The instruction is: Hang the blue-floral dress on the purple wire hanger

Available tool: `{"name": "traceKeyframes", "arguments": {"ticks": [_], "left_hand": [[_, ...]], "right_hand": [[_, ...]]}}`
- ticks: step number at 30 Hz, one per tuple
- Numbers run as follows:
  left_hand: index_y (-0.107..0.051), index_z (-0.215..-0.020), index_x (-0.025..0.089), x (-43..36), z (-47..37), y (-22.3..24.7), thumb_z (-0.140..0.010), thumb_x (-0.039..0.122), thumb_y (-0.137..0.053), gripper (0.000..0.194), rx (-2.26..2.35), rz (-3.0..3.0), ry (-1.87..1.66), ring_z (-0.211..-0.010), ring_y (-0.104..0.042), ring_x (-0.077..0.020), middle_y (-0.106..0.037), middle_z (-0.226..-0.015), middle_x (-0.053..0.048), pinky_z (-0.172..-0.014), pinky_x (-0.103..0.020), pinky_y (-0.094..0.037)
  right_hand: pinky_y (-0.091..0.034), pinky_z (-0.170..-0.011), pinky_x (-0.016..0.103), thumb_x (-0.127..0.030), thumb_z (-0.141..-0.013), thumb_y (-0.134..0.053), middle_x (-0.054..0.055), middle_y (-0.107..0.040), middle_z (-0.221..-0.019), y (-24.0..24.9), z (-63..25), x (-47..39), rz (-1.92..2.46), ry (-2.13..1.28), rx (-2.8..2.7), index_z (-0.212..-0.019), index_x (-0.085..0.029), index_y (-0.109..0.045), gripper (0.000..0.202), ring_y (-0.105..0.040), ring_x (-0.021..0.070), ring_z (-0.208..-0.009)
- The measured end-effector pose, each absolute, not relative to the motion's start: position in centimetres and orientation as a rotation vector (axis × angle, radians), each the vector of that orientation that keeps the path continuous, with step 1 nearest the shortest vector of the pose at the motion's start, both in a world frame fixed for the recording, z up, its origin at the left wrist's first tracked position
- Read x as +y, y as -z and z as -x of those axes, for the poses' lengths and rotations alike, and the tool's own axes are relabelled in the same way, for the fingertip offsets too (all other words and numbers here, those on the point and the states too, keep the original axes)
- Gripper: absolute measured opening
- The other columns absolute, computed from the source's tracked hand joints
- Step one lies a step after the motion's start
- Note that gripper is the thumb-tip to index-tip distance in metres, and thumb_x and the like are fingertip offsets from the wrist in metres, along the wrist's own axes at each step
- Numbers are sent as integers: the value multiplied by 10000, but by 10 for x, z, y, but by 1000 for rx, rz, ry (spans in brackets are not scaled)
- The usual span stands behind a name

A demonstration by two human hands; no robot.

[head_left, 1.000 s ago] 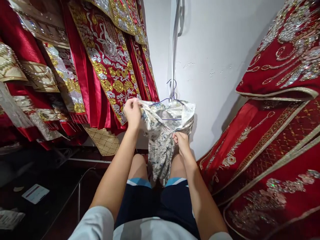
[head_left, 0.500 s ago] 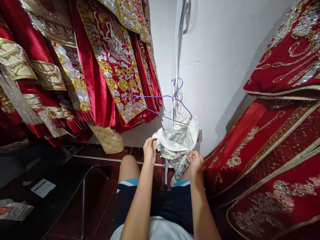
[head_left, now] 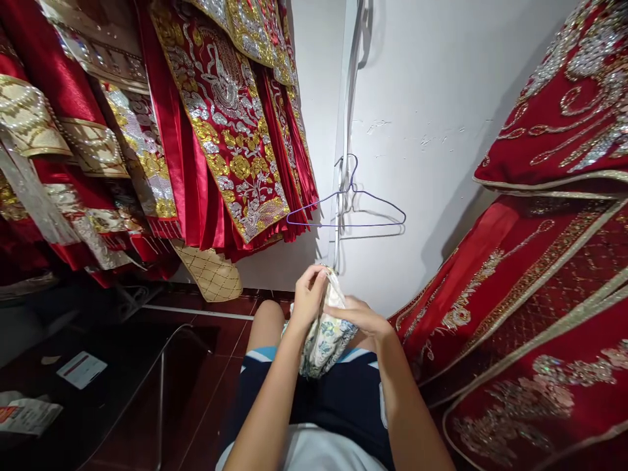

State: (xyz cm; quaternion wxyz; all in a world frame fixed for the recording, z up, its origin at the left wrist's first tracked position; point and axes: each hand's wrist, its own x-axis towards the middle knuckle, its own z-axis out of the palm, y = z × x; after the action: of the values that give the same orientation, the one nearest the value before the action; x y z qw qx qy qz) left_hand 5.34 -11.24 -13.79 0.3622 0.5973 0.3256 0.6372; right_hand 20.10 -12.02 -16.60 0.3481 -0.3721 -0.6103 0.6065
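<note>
A pale floral garment (head_left: pixel 324 345) hangs bunched between my hands, above my lap. My left hand (head_left: pixel 309 297) pinches its white upper edge. From the right side, my right hand (head_left: pixel 363 316) holds the cloth, one straight digit lying across its front and the rest partly behind it. Folds of fabric hide some fingertips. Beyond my hands, a purple wire hanger (head_left: pixel 377 225) hangs bare by its hook on a white upright pole (head_left: pixel 347 118) at the wall.
Red embroidered gowns (head_left: pixel 240 150) hang at the left, and more red beaded gowns (head_left: pixel 495 261) at the right. A black table (head_left: pixel 118 392) at lower left bears a white card (head_left: pixel 82 369) and a crumpled packet (head_left: pixel 29 413). A white rail (head_left: pixel 201 312) runs low over the floor.
The garment has come off the hanger and down towards my lap, now gathered smaller. My hands have moved closer together. The hanger has swung round flat to the wall.
</note>
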Motion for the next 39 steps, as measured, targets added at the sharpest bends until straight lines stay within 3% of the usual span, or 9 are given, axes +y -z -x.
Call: {"name": "traceKeyframes", "arguments": {"ticks": [6, 9, 11, 15, 21, 25, 29, 32, 39], "left_hand": [[-525, -1339, 255, -101, -20, 162, -942, 518, -551, 476, 873, -1685, -1406, -1285, -500, -251, -552, -1369, -97, -1071, -371, -404], [-654, -1090, 202, -102, -8, 175, -955, 614, -449, 480, 848, -1871, -887, -955, -600, -237, -669, -1015, -83, -850, -340, -480], [-635, -804, 167, -101, 4, 180, -924, 678, -445, 559, 932, -2008, -580, -712, -532, -191, -611, -748, -45, -669, -297, -424], [-532, -628, 167, -89, 41, 173, -896, 681, -481, 582, 1267, -2347, -349, -580, -454, -158, -520, -598, -21, -585, -279, -301], [-666, -719, 169, -71, 89, 132, -967, 472, -422, 461, 1477, -2625, -362, -718, -614, -225, -683, -720, -87, -746, -307, -406], [-754, -907, 200, -70, 95, 111, -957, 464, -436, 416, 1430, -2649, -552, -973, -667, -275, -759, -978, -112, -947, -368, -452], [-752, -1099, 218, -67, 94, 103, -928, 459, -479, 402, 1420, -2589, -706, -1181, -623, -309, -721, -1216, -114, -1082, -430, -415], [-748, -1089, 189, -61, 94, 100, -933, 458, -452, 429, 1420, -2551, -769, -1228, -598, -335, -687, -1278, -138, -1107, -467, -399], [-692, -808, 188, -55, 74, 68, -951, 469, -428, 411, 1305, -2423, -997, -1033, -645, -290, -712, -1039, -107, -998, -416, -458]], "right_hand": [[-525, -763, 323, -308, -593, -827, 43, -747, -850, 109, -200, -104, 895, -1528, -1285, -913, -179, -740, 357, -678, 217, -785], [-521, -680, 318, -261, -536, -777, 32, -724, -738, 79, -214, -94, 793, -1503, -1271, -780, -176, -730, 263, -645, 189, -651], [-514, -651, 327, -233, -506, -750, 33, -708, -689, 64, -229, -86, 761, -1498, -1349, -737, -168, -726, 241, -634, 191, -614], [-478, -609, 312, -228, -508, -766, 27, -682, -654, 53, -264, -56, 971, -1202, -1410, -737, -166, -720, 242, -622, 197, -610], [-479, -933, 426, -389, -665, -704, 81, -739, -955, 76, -273, 14, 1065, -555, -1508, -875, -179, -701, 297, -658, 283, -968], [-424, -1025, 421, -463, -741, -607, 111, -722, -1118, 94, -259, 50, 1055, -562, -1474, -944, -183, -703, 358, -612, 282, -1122], [-456, -861, 354, -534, -779, -562, 68, -697, -866, 102, -256, 60, 1144, -559, -1572, -785, -184, -641, 359, -596, 229, -877], [-403, -673, 298, -579, -784, -558, -5, -550, -621, 104, -263, 48, 1208, -564, -1631, -645, -210, -513, 397, -480, 168, -661], [-197, -520, 276, -475, -770, -582, -57, -274, -519, 93, -294, 0, 1331, -481, -1508, -551, -237, -309, 424, -266, 104, -532]]}}
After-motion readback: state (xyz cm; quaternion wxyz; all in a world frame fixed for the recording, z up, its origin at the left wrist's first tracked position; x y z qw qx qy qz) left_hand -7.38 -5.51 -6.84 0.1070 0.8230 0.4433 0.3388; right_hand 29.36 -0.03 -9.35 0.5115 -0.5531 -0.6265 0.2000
